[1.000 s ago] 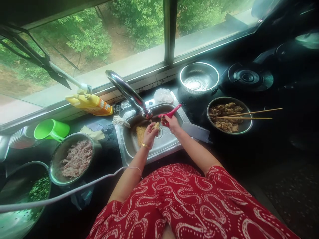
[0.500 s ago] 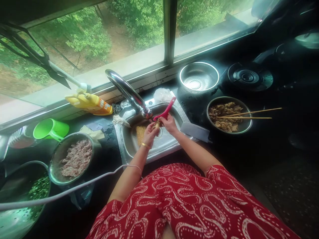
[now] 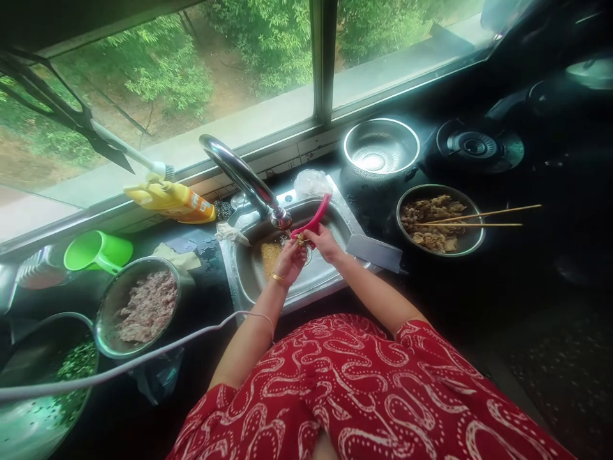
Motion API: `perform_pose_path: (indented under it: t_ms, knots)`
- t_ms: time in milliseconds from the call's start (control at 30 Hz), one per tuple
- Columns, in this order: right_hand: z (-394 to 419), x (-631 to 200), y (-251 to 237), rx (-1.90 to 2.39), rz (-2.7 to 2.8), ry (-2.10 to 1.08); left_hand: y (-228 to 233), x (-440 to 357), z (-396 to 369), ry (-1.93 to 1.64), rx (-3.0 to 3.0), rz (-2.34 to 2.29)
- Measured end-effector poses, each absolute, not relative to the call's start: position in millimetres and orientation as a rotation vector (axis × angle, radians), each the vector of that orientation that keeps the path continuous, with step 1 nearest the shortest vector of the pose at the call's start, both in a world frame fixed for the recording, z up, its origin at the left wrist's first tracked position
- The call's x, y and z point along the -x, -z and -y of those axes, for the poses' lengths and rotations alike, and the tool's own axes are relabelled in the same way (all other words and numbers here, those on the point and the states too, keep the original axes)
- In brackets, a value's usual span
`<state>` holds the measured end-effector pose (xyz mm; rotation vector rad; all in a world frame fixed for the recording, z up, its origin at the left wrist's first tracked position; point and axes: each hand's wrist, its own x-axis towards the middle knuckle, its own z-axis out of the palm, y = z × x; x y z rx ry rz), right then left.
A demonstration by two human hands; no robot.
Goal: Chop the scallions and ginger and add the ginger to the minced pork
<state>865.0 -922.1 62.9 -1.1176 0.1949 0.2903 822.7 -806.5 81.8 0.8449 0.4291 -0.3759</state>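
Observation:
Over the steel sink (image 3: 330, 287), my left hand (image 3: 289, 262) is closed around a small, knobbly, yellowish-brown piece that looks like ginger (image 3: 301, 239). My right hand (image 3: 325, 243) grips a red peeler (image 3: 314, 221), its handle pointing up and away to the right. The peeler's working end meets the piece between my hands; my fingers partly hide both. Just above them hangs the mouth of the chrome faucet (image 3: 230, 167). A brown sponge-like pad (image 3: 271, 259) lies in the basin to the left of my left hand.
Left of the sink stand a bowl of minced meat (image 3: 147, 306), a green mug (image 3: 90, 251), a yellow bottle (image 3: 177, 202) and a pot with chopped greens (image 3: 79, 367). To the right are a grey box-like object (image 3: 376, 252), a bowl of brown food with chopsticks (image 3: 435, 223) and a colander (image 3: 382, 147).
The peeler has tilted and shifted slightly down and left against the piece, with my right hand moving a little. My left hand stays in nearly the same place.

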Motion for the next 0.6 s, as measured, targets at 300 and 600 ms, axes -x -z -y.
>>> perform_pose_path:
  t_ms: [300,600]
  knots:
    - [931,-884,-58,1.022,-0.436,-0.192,-77,-821,804,0.343,-1.039,-0.368]
    - [930,-863,-55,0.937,-0.295,-0.349,-70,-831,798,0.128,-1.344,-0.339]
